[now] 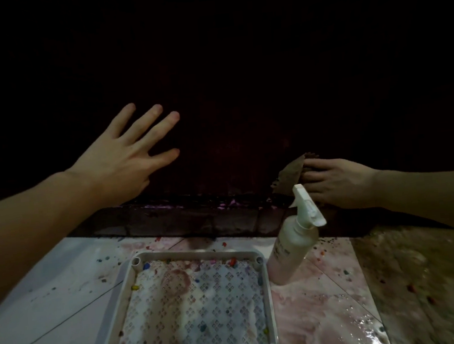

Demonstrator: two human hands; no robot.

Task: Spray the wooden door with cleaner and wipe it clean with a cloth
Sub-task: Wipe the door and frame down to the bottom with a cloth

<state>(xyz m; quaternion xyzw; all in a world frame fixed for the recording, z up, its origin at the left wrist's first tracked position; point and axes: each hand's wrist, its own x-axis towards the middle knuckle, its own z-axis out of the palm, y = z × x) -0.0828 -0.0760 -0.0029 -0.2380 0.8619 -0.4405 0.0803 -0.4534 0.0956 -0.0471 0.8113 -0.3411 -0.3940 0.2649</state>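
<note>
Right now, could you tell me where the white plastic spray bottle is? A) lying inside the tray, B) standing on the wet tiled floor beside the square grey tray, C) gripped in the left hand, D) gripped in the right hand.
B: the white plastic spray bottle stands upright on the floor right of the square grey tray, with neither hand on it.
</note>
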